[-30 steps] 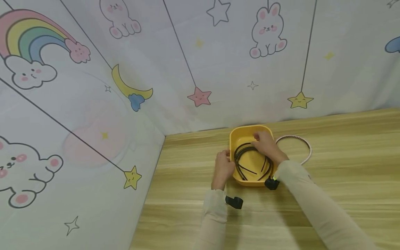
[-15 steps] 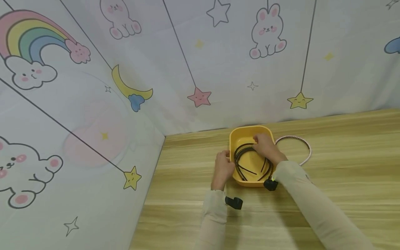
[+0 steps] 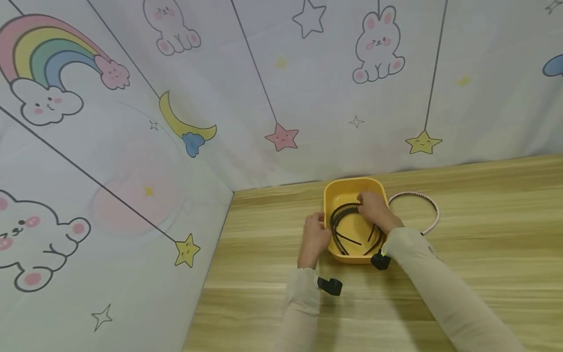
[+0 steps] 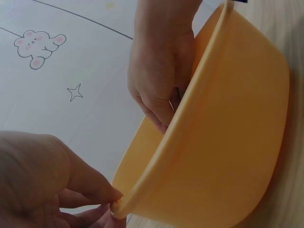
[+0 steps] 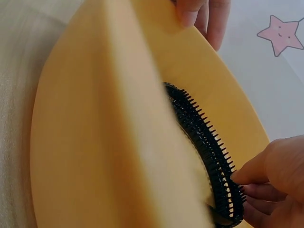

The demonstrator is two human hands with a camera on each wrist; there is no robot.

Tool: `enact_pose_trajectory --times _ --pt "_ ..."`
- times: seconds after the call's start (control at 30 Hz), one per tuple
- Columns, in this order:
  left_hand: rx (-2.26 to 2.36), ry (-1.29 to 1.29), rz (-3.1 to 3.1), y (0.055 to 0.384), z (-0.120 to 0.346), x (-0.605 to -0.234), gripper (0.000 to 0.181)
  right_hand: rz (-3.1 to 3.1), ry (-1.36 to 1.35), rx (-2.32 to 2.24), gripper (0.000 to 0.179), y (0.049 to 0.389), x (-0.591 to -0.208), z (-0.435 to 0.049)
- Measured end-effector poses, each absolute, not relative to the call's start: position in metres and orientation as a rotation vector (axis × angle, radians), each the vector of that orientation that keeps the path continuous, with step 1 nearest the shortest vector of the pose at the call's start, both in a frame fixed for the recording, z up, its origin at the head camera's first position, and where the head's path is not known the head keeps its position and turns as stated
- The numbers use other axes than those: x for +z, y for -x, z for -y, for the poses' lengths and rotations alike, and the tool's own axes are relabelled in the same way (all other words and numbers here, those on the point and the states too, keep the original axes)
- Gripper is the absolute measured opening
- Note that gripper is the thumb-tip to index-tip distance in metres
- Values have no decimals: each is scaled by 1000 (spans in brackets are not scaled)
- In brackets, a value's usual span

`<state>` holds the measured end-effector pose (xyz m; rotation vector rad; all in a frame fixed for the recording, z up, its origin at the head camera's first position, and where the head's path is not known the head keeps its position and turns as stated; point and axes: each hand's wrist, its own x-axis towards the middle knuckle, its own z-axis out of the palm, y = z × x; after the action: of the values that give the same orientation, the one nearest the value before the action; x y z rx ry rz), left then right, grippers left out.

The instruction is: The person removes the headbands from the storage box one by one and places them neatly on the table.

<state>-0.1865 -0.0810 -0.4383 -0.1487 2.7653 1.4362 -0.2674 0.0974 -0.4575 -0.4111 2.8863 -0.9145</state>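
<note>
Right into the yellow tub (image 4: 237, 109) now, reaching in from the right with the right hand (image 3: 378, 211), thumb on the teeth of the black headbands (image 5: 205, 137), fingers tucked behind them! Pinching there, by every look of it, though impossible to tell whether on one band or several. And on the opposite side, gripping the left rim with the left hand (image 3: 315, 239), thumb and fingers on either side of the edge. Well apart from each other, across the tub.

Now for the relation to hang everything on, judging from here: with the black headbands in the tub, just left of the right hand and touching it near the top of the curve. Arching away toward the printed backdrop (image 3: 334, 98), opening back toward the near side, running lengthwise much as the tub does. Nearer to the right hand; cut off from the left by the tub's wall.

And on to the count! One tub, on one counter (image 3: 264, 230). Inside, more than one of the black headbands for certain, nested close, too overlapped to number. Outside, one pale headband (image 3: 438, 213), lying just right of the tub, partly hidden behind the right sleeve (image 3: 448, 288); touching the tub or not, hard to say. Two hands, two dark wrist devices (image 3: 334, 286), one on each wrist.
</note>
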Motion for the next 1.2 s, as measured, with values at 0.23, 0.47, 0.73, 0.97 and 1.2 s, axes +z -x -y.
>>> enact_pose_trajectory --times 0.23,0.47,0.73,0.97,1.2 --pt "1439 159 -2762 186 80 -437 56 -2869 404 -914 37 267 -458 -97" --pt "1430 151 -2788 187 79 -438 55 -2893 406 -993 39 268 -460 -99" --pt "1430 146 -2795 187 80 -439 55 -2934 404 -1095 34 265 -461 -99" --pt "1411 150 -2803 186 79 -438 54 -2942 403 -1141 33 262 -457 -97" --pt "1423 152 -2798 186 80 -437 53 -2937 389 -1173 34 263 -450 -94"
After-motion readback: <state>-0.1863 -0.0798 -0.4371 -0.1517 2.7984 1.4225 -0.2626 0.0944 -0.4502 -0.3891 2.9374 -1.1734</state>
